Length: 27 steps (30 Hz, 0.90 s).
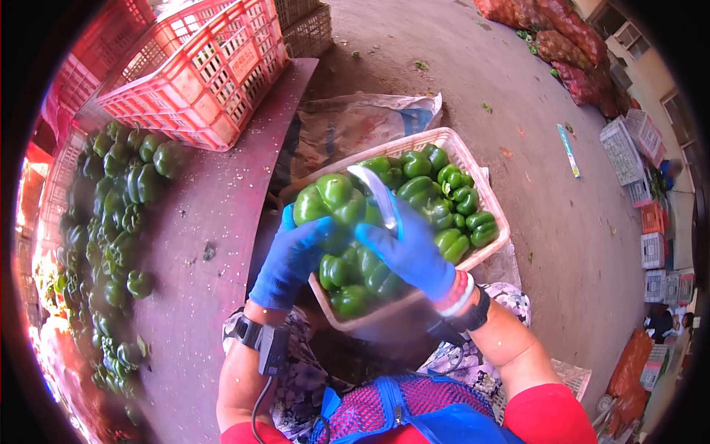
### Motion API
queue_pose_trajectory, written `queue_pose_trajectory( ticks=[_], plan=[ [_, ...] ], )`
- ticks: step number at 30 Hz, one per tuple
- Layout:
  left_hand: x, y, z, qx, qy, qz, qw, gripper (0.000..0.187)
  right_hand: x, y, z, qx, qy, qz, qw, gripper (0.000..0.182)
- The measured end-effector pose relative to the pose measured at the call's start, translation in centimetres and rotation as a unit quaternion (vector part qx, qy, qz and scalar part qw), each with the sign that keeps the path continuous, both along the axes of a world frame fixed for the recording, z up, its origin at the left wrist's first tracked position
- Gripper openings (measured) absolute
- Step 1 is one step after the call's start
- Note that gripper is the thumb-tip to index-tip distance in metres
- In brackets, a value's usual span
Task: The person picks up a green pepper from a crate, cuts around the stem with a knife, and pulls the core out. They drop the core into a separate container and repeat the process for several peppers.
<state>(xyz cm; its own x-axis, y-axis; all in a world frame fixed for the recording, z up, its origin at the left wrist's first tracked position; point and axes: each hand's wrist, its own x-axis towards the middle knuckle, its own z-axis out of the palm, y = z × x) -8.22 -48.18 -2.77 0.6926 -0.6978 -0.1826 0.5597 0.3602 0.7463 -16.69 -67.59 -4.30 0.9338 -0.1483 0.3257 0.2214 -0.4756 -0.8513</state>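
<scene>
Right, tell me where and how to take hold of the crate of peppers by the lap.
Take the crate by its rim at both short ends, from outside: peppers crowd the inside, and opposite grips should balance the load.

A dusty concrete floor [458, 96] runs toward a windowed wall [651, 70].

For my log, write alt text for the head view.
In blue gloves, the left hand holds a green bell pepper, the right hand a curved blade-like tool, over a crate of peppers; more peppers lie on a bench.
</scene>
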Motion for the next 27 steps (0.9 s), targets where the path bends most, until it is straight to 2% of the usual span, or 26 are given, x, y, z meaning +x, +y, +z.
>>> queue_pose_trajectory(
  ticks=[2,3,5,7,8,9,10,11,15,19,22,25,27],
  plan=[
    [-0.3,-0.3,-0.6,-0.011,-0.022,-0.026,0.999,0.055,0.5,0.1,0.4,0.149,0.061,0.052,0.986,0.068],
    [-0.5,0.0,-0.7,-0.020,0.011,-0.069,0.997,0.066,0.4,0.1,1.3,0.224,0.107,0.071,0.966,0.070],
    [-0.1,0.7,-1.0,0.052,0.064,-0.068,0.994,0.068,0.2,-0.4,2.3,0.345,0.208,0.088,0.911,0.074],
    [0.1,0.9,-0.9,0.095,0.072,-0.063,0.991,0.068,0.5,-1.0,2.3,0.308,0.222,0.111,0.919,0.079],
    [-0.2,0.9,-0.5,0.130,0.036,-0.051,0.990,0.067,0.6,-1.3,2.3,0.288,0.228,0.123,0.922,0.081],
    [-0.5,0.9,0.2,0.164,0.001,-0.038,0.986,0.066,1.1,-1.3,1.6,0.198,0.148,0.147,0.958,0.085],
    [-0.9,0.8,0.4,0.198,-0.033,-0.026,0.979,0.065,1.0,-1.2,1.2,0.186,0.126,0.164,0.961,0.089],
    [-0.9,0.7,-0.3,0.177,-0.042,-0.008,0.983,0.063,0.9,-1.1,1.1,0.175,0.103,0.181,0.962,0.093],
    [-1.0,0.4,-0.2,0.294,-0.193,-0.026,0.936,0.065,1.5,-1.5,3.9,0.060,0.128,0.210,0.967,0.096],
    [-1.3,0.7,0.1,0.248,-0.206,-0.071,0.944,0.071,1.4,-1.8,2.0,0.049,0.187,0.253,0.948,0.090],
    [-1.6,0.6,-0.9,0.270,-0.259,-0.069,0.925,0.071,1.1,-1.5,1.7,0.056,0.168,0.261,0.949,0.091],
    [-2.0,0.5,-0.9,0.299,-0.228,-0.064,0.924,0.070,0.3,-1.1,2.0,0.098,0.229,0.214,0.945,0.096],
    [-2.4,0.3,-0.3,0.282,-0.189,-0.055,0.939,0.069,0.1,-0.9,1.5,0.124,0.217,0.190,0.949,0.098]
  ],
)
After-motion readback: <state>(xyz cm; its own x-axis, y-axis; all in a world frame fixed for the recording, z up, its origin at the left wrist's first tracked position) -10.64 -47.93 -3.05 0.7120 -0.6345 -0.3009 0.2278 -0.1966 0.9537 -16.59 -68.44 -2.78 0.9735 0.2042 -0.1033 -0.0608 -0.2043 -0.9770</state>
